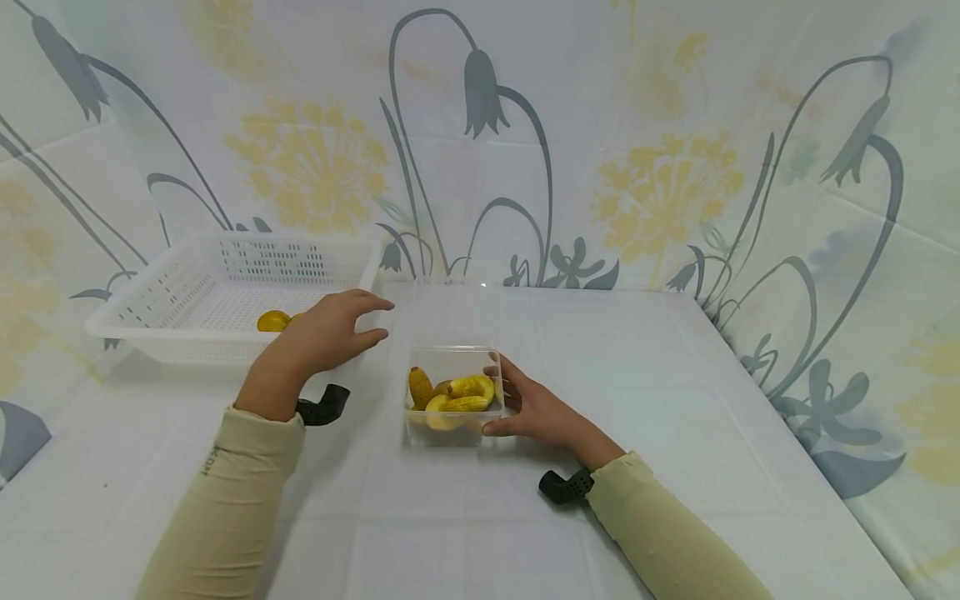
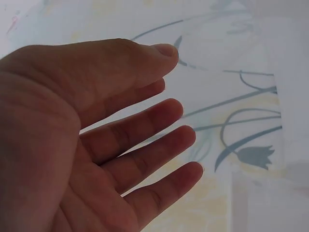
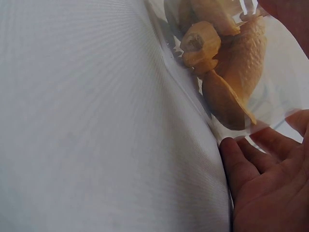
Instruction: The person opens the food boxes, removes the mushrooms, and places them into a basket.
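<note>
A clear plastic box (image 1: pixel 450 437) stands on the table, holding several yellow, curved, banana-like pieces (image 1: pixel 467 404). My right hand (image 1: pixel 537 410) grips the box's right side, the thumb near its front corner and the fingers along the side. The right wrist view shows wrinkled yellow pieces (image 3: pixel 246 58) through the clear wall, with fingertips of the right hand (image 3: pixel 265 179) against it. My left hand (image 1: pixel 326 333) hovers by the front right rim of a white basket (image 1: pixel 180 335), fingers apart and holding nothing. It partly hides a yellow piece (image 1: pixel 273 321) in the basket.
A white cloth covers the table (image 1: pixel 637 358). Behind it hangs a floral curtain (image 1: pixel 570 125), which continues along both sides. The basket, with slotted walls, stands at the back left, left of the box.
</note>
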Demonstrator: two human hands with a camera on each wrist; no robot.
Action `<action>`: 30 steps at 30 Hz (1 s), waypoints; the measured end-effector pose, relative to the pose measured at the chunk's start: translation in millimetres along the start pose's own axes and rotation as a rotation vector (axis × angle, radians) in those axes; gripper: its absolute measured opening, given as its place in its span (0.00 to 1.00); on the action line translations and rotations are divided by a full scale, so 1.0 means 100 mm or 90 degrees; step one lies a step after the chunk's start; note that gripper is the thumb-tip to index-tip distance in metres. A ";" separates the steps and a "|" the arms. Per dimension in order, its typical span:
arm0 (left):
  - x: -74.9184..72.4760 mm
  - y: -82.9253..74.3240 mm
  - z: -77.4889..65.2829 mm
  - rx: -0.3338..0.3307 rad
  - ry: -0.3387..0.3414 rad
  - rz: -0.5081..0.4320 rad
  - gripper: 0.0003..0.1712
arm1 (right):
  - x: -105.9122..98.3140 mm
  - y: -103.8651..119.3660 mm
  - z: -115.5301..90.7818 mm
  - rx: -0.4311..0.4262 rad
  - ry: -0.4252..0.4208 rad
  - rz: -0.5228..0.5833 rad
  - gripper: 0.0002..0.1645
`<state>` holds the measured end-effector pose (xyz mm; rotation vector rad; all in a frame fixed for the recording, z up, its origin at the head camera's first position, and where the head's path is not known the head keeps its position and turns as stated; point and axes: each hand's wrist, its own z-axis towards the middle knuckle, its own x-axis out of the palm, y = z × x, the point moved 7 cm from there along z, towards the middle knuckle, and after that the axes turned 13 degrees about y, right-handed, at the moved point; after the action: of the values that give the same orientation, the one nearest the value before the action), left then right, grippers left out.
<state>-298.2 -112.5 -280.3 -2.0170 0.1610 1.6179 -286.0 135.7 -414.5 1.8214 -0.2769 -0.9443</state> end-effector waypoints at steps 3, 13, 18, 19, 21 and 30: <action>0.01 -0.06 0.00 0.018 -0.008 0.006 0.26 | 0.00 0.00 0.00 0.003 -0.001 -0.003 0.68; 0.12 -0.29 0.04 0.060 0.003 0.011 0.26 | 0.00 0.00 0.00 0.007 -0.001 -0.004 0.68; 0.16 -0.39 0.06 0.092 0.014 0.007 0.27 | 0.00 0.00 -0.01 0.007 -0.001 -0.004 0.68; 0.17 -0.41 0.07 0.097 0.015 0.009 0.27 | 0.00 0.00 -0.01 0.007 -0.002 -0.003 0.68; 0.18 -0.46 0.07 0.107 0.020 0.011 0.27 | 0.00 0.00 -0.01 0.008 -0.001 -0.002 0.67; 0.27 -0.62 0.07 0.114 0.057 0.021 0.27 | 0.00 0.00 -0.01 0.009 -0.001 0.001 0.67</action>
<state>-270.6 -50.1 -285.6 -1.9585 0.3619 1.4772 -285.1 136.2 -414.1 1.8327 -0.2874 -0.9448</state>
